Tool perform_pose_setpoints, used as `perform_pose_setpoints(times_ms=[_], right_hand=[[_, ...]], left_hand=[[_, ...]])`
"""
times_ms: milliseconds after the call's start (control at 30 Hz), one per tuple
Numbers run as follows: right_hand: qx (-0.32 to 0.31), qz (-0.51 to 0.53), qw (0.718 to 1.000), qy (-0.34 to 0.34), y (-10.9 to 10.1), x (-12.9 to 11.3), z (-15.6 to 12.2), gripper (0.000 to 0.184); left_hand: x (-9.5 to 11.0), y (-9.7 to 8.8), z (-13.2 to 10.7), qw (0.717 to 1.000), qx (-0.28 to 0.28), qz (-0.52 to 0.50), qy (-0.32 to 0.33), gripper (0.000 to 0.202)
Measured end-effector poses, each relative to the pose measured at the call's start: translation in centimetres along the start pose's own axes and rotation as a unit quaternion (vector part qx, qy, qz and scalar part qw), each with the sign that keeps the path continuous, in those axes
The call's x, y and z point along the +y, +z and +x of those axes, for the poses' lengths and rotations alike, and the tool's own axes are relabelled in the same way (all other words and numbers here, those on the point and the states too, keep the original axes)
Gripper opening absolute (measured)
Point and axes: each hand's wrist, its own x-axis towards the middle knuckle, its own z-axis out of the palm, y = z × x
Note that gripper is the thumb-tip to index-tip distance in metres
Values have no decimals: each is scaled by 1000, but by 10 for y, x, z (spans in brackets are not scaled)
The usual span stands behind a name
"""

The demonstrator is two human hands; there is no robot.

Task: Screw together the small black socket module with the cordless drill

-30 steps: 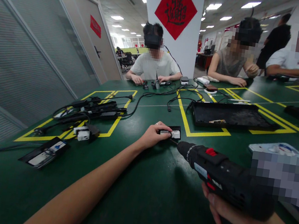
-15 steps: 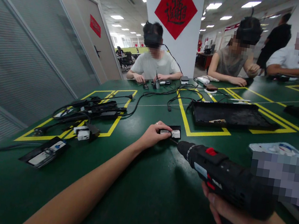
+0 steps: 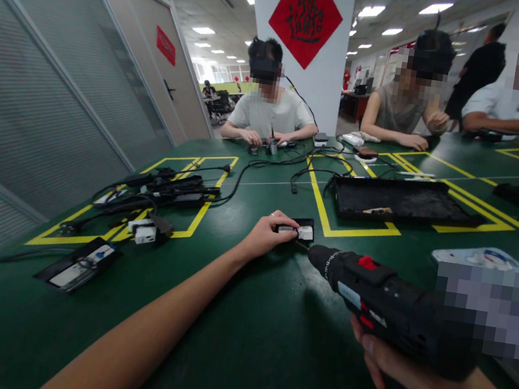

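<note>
Drill driver (image 3: pixel 389 308) at two o'clock from the wearer's seat, its handle wrapped by the right hand (image 3: pixel 379 354), its bit aimed towards ten o'clock at a small black case (image 3: pixel 306 223); I cannot tell whether they touch. The left hand (image 3: pixel 274 230) pinches that case on the green table (image 3: pixel 214 370), between twelve and one.
</note>
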Motion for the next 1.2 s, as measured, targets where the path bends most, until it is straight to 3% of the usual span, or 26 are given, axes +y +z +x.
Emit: perform_pose_setpoints(times_ms=[133,300,533,700,867,1033,1200], right_hand=[[43,-1,998,38,3,-2,0,17],[-14,56,998,22,-1,-14,-4,13],[-20,45,998,28,-4,-17,-5,13],[-11,49,999,19,1,-10,-1,17],[37,66,995,66,11,3,5,25],[7,93,989,113,8,6,5,18],[-6,87,989,118,7,11,5,19]], left_hand=[[-1,1,0,1000,1,3,1,22],[-3,2,0,1000,4,3,2,22],[-2,1,0,1000,2,-3,4,22],[-3,1,0,1000,2,-7,3,23],[-4,0,-1,1000,-1,-15,-3,23],[-2,-1,-2,1000,-8,-21,-5,24],[-3,-1,-1,1000,-6,-19,0,23]])
